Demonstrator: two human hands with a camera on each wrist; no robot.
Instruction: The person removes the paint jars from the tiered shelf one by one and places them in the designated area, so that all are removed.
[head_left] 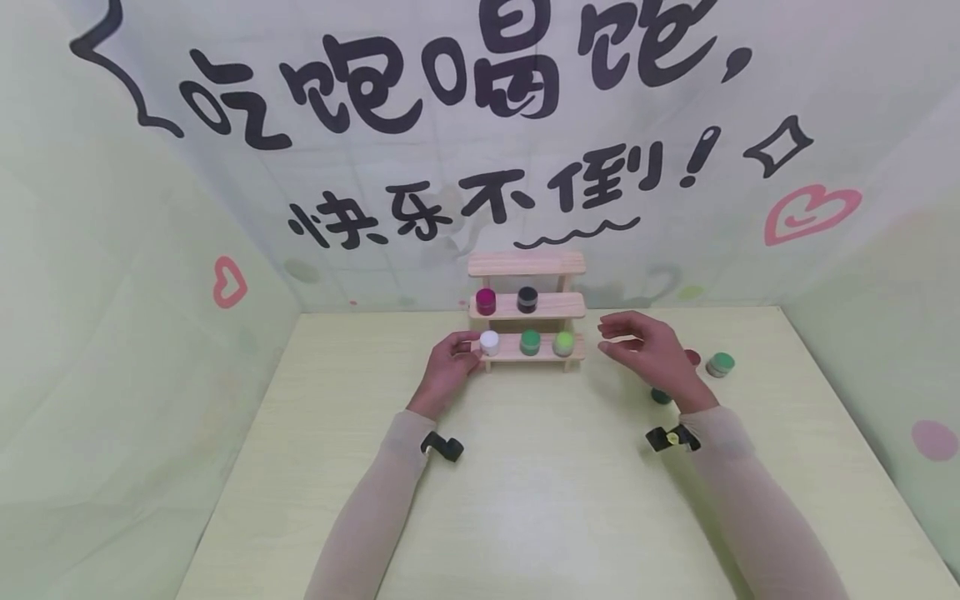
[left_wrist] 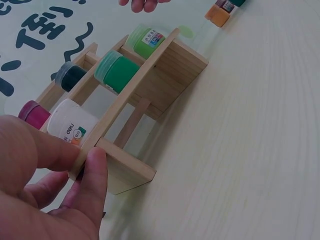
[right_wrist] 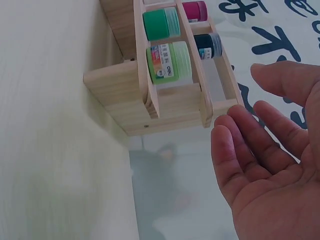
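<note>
A small three-step wooden rack (head_left: 527,264) stands at the back of the table. Its lowest step carries a white paint jar (head_left: 489,342), a green jar (head_left: 530,342) and a light green jar (head_left: 563,343). On the middle step are a magenta jar (head_left: 486,302) and a black-looking jar (head_left: 527,299). My left hand (head_left: 450,368) pinches the left end of the lowest step between thumb and fingers, close beside the white jar. Off the rack's right end, my right hand (head_left: 654,354) hovers with fingers loosely bent, apart from the rack and holding nothing.
Around my right hand on the table are a green-lidded jar (head_left: 721,365), a partly hidden red jar (head_left: 692,357) and a dark jar (head_left: 661,396). A printed cloth (head_left: 420,167) hangs behind the rack, with cloth at both sides too.
</note>
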